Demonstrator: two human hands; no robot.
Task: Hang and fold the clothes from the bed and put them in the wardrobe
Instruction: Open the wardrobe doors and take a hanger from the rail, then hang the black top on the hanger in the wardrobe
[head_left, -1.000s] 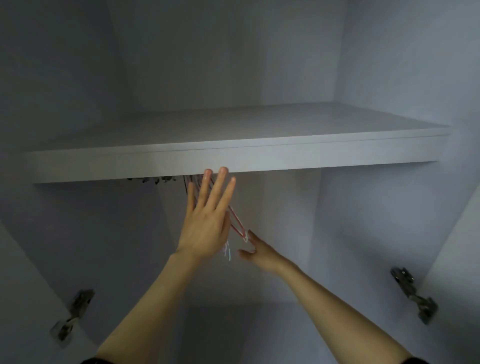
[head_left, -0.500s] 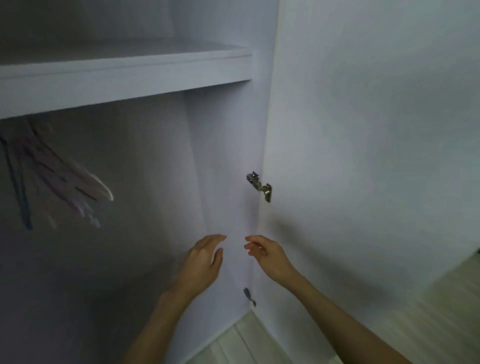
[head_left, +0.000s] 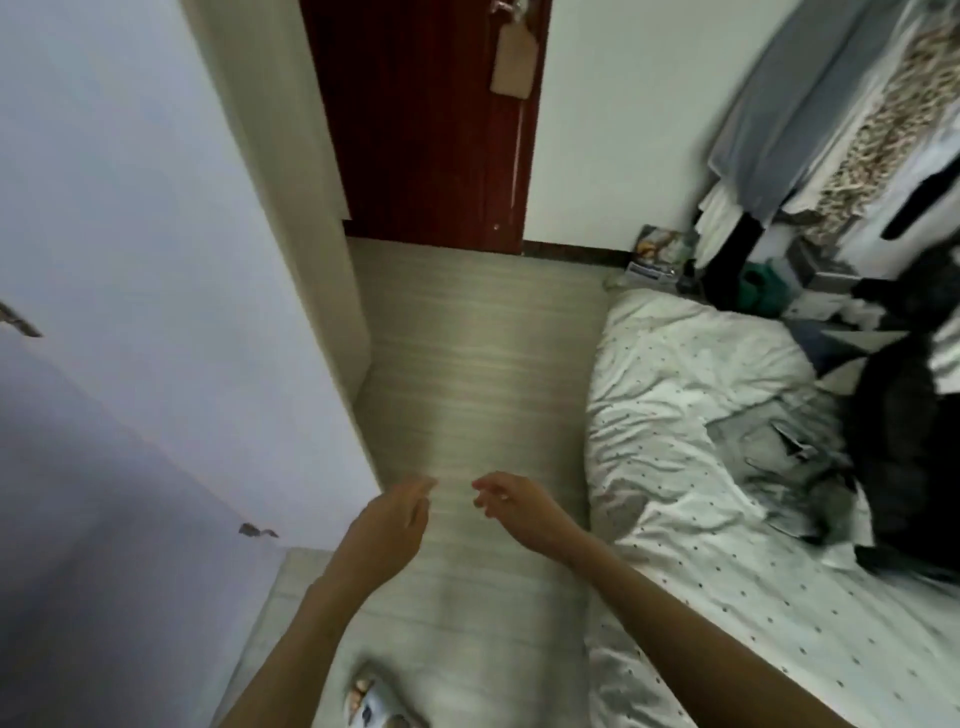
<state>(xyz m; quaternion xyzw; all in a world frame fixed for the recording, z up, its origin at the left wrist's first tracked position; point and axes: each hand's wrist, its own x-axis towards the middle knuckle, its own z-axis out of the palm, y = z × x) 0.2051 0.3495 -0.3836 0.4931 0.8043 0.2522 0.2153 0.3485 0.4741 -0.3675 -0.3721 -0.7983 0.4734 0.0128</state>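
You've turned away from the wardrobe door (head_left: 130, 234); now the bed (head_left: 701, 597) and its dark clothes (head_left: 914, 467) show. Your left hand (head_left: 395, 525) and right hand (head_left: 514, 504) hang loose over the floor (head_left: 467, 364), holding nothing.

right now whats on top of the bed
On the bed, a dotted white cover, a grey garment and a dark pile of clothes at its far side. What lies under that pile is hidden.

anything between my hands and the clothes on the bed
Nothing visible. Both hands, left and right, hang empty over bare floor; the dark clothes lie on the bed to the right, with only open bedding between.
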